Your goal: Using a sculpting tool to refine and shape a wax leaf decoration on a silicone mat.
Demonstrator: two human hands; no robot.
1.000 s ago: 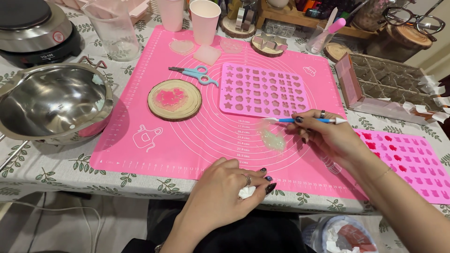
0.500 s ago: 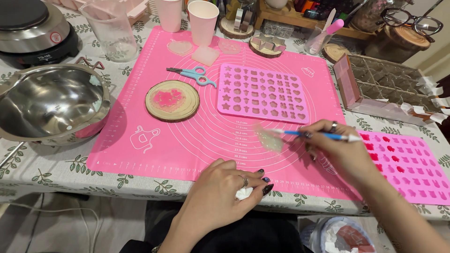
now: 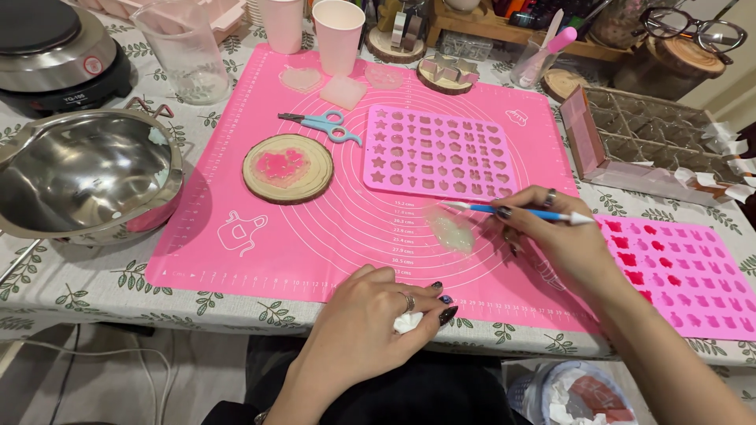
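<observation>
The right hand (image 3: 561, 240) sat over the right part of the pink silicone mat (image 3: 236, 169), its grip closed on a thin blue tool (image 3: 516, 211) with a white tip at each end, held almost level. The tool's left tip came right up to a pale, glossy smear (image 3: 451, 234) on the mat; whether it touched, the view did not settle. The left hand (image 3: 370, 323) rested at the mat's near edge, fingers curled tight round a small white wad (image 3: 408, 321), dark nails showing, a ring on one finger.

Just beyond the tool lay a pink mould tray (image 3: 437, 151) of small shaped cavities, flat on the mat. A second pink mould tray (image 3: 693, 275) lay to the right, beside the right wrist, with several cavities on its left side filled red. Left of centre sat a round wooden slice (image 3: 287, 168) bearing a pink heart, and just behind it small blue-handled scissors (image 3: 321, 124). Off the mat on the left, a steel bowl (image 3: 83, 177) stood on the leaf-print counter (image 3: 79, 287), a black hotplate (image 3: 55, 47) behind it. Two pink paper cups (image 3: 339, 35) stood at the mat's far edge. A clear compartment box (image 3: 654, 145) lay at the far right.
</observation>
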